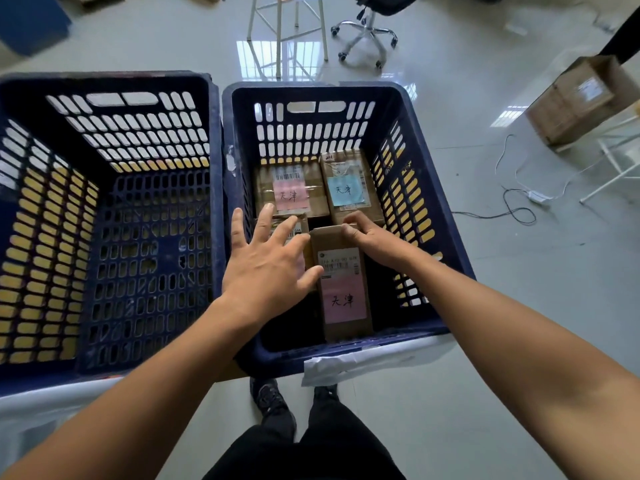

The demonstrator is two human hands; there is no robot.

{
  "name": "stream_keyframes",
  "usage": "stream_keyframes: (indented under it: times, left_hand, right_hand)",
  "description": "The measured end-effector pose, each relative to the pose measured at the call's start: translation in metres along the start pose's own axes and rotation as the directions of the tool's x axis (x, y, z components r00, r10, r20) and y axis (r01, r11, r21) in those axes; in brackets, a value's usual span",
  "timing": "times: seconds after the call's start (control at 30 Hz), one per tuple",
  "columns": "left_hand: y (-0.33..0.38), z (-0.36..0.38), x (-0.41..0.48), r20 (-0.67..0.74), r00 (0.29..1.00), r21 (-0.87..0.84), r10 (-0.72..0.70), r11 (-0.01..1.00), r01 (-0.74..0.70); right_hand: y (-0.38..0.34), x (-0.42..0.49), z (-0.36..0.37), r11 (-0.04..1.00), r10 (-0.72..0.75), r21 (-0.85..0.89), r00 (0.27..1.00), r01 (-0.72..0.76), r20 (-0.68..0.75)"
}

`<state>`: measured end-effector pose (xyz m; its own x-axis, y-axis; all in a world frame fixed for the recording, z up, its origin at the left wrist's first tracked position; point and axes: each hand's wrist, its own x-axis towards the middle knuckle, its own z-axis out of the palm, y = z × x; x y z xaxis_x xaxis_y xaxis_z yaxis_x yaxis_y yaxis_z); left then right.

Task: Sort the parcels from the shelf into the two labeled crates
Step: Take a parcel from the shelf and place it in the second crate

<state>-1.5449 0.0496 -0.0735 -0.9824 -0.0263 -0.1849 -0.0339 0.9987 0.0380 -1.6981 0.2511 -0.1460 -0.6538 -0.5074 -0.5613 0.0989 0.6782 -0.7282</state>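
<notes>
Two dark blue slatted crates stand side by side. The left crate (pixel 104 84) holds nothing that I can see. The right crate (pixel 429 188) holds several cardboard parcels. A long brown parcel with a pink note (pixel 343 292) lies near the front; my right hand (pixel 372 242) grips its far end with curled fingers. My left hand (pixel 268 265) is spread with straight fingers, its thumb against that parcel's left side, and covers most of another parcel (pixel 294 226). At the back lie a parcel with a pink note (pixel 291 192) and one with a blue note (pixel 348 187).
A cardboard box (pixel 578 102) sits on the glossy floor at right, by white table legs and cables (pixel 516 206). A stool (pixel 287 32) and an office chair base (pixel 365 36) stand beyond the crates. White paper labels (pixel 349 365) hang on the crates' near rims. My shoes (pixel 270 400) are below.
</notes>
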Motion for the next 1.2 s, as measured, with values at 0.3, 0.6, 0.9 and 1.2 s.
stream_keyframes:
  times: [0.3, 0.6, 0.9, 1.2]
  left_hand:
    - [-0.002, 0.001, 0.001, -0.006, 1.000, 0.016, -0.004, 1.000, 0.004]
    - [-0.001, 0.002, 0.000, -0.010, 1.000, 0.020, -0.009, 1.000, 0.009]
    - [0.001, 0.005, 0.001, -0.045, 0.999, 0.042, -0.008, 0.999, 0.010]
    - [0.002, 0.003, -0.003, -0.231, 0.970, -0.176, -0.069, 0.984, 0.027]
  right_hand:
    - [0.004, 0.026, 0.023, 0.946, 0.042, 0.325, 0.987, 0.010, -0.153]
    - [0.014, 0.031, 0.026, 0.995, 0.090, 0.036, 0.995, -0.091, 0.034]
    - [0.017, -0.022, 0.022, 0.874, 0.174, -0.485, 0.957, -0.041, 0.232]
    - [-0.003, -0.022, 0.014, 0.696, 0.041, -0.716, 0.991, 0.063, 0.127]
